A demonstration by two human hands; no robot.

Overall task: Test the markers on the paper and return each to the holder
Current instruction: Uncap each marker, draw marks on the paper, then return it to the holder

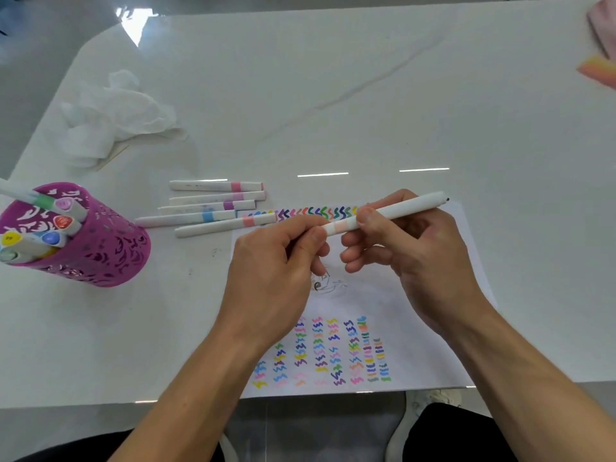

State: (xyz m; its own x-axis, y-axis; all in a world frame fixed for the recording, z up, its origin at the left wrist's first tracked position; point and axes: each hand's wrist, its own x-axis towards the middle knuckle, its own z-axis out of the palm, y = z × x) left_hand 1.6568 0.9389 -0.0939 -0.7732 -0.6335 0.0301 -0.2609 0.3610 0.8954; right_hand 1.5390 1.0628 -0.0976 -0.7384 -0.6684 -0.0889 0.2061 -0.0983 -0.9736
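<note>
Two hands on one white marker with a peach band (400, 208), held level just above the squiggle-covered white paper (433, 345). Left hand (273, 261) fingers pinch the banded end; right hand (416, 241) fingers clamp the barrel. Risk: cap pops with a jerk and the tip smears skin or paper. Five loose white markers (213, 216) lie on the white table (366, 95) between the paper and the purple cut-out holder (100, 248), in the return path. Crumpled white tissue (113, 118) sits further back.

holder (110, 258) far left, markers (50, 225) standing in it | loose markers (213, 205) on the table (333, 95) just right, reaching the paper (430, 355), lower centre | tissue (113, 121) upper left, behind holder | left hand (276, 261) + right hand (420, 248) hold a marker (400, 208) over paper
</note>
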